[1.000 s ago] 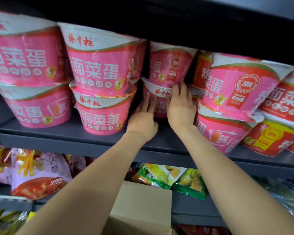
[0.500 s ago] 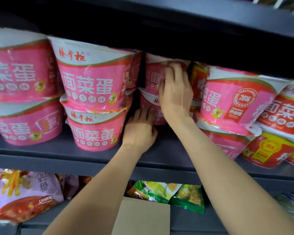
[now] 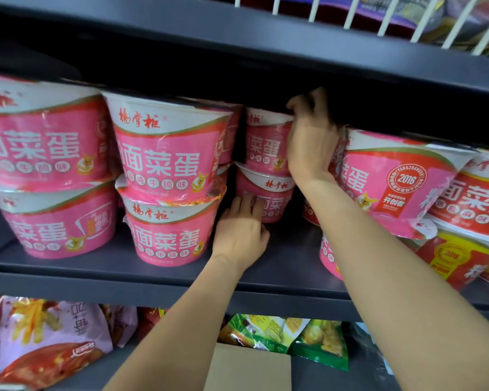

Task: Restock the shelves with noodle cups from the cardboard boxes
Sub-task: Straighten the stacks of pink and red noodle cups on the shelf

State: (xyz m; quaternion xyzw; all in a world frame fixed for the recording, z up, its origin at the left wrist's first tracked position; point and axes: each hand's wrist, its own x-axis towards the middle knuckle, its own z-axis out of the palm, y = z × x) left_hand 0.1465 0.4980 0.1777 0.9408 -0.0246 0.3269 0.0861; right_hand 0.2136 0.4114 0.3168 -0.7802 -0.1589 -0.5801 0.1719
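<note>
Two stacked pink paper noodle cups sit at the back of the dark grey metal shelf (image 3: 153, 266), and I have a hand on each. My right hand (image 3: 312, 142) is on the side of the upper back cup (image 3: 266, 142), its fingers (image 3: 308, 101) curled over the rim into the shadow under the shelf above. My left hand (image 3: 242, 230) rests against the lower back cup (image 3: 266, 193), fingers fairly straight and pressing its wall.

I judge the risk is the upper cup sliding off the lower as I push, or my right wrist nudging the tilted pink cup (image 3: 393, 179) just right of it off its stack.

My right fingertips are blurred and lost in shadow, so how firmly they hold I cannot tell. Only a corner of the brown cardboard box (image 3: 249, 368) shows, below my forearms.
</note>
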